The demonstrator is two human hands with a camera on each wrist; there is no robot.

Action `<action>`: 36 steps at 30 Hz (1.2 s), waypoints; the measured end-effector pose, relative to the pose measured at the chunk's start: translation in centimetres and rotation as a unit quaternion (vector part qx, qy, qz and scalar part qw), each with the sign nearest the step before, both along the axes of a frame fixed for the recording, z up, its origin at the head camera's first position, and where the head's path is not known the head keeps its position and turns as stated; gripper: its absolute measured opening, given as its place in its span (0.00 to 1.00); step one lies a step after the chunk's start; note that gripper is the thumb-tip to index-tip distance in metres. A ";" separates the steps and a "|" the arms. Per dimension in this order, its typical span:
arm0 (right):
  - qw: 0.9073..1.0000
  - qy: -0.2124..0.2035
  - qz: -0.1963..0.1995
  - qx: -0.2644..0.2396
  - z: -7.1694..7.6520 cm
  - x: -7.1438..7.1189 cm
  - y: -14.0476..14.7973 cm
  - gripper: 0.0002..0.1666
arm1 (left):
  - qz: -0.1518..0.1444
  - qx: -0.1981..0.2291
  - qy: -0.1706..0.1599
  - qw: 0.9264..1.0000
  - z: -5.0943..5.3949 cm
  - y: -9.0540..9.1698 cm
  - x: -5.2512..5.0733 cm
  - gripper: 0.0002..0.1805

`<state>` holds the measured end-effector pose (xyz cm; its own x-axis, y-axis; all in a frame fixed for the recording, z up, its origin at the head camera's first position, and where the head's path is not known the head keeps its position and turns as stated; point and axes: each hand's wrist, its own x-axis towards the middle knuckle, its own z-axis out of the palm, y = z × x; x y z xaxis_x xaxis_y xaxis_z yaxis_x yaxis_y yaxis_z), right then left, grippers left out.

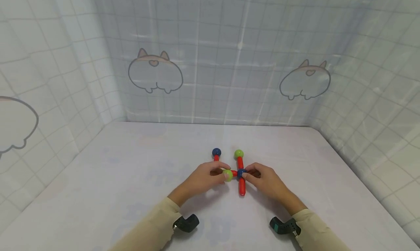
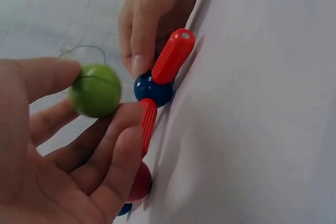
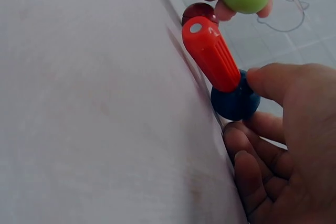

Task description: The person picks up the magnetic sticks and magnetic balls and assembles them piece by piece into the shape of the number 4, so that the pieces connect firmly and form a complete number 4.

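My left hand (image 1: 210, 176) pinches a green ball (image 2: 95, 91) between thumb and fingers, held up off the table. My right hand (image 1: 267, 180) grips a dark blue ball (image 3: 235, 97), the joint of a magnetic-looking stick-and-ball piece. From that joint one red stick (image 1: 242, 187) points toward me, its end bare with a pale metal dot. A second red stick (image 1: 240, 162) runs away to another green ball (image 1: 238, 154). Toward my left hand extends a third red stick (image 2: 149, 124); a red ball (image 2: 139, 182) shows beyond it, partly hidden by my fingers.
Left of the far green ball lies another blue ball (image 1: 216, 152) on a red stick (image 1: 216, 158), which my left hand partly covers. A pale cloth covers the table (image 1: 147, 149). Tiled-pattern curtains (image 1: 213, 79) stand at the back and both sides.
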<state>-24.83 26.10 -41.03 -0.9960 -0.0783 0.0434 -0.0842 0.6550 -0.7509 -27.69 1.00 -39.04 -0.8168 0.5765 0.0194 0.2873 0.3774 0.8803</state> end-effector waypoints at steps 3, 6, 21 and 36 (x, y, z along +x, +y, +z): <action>1.000 0.004 -0.005 0.005 -0.1 0.0 -0.2 0.15 | -0.029 -0.012 -0.003 0.999 -0.4 0.3 0.1 0.16; 1.000 0.004 -0.013 0.010 0.0 0.0 -0.4 0.14 | -0.053 -0.034 0.011 0.998 -0.5 0.6 0.4 0.14; 1.000 0.014 -0.006 0.020 -0.2 -0.5 -0.4 0.13 | -0.117 -0.046 0.011 0.992 -0.4 1.5 1.7 0.11; 1.000 0.005 -0.002 0.010 -0.1 -0.8 -0.6 0.14 | -0.112 -0.046 0.042 0.992 -0.8 2.2 2.1 0.11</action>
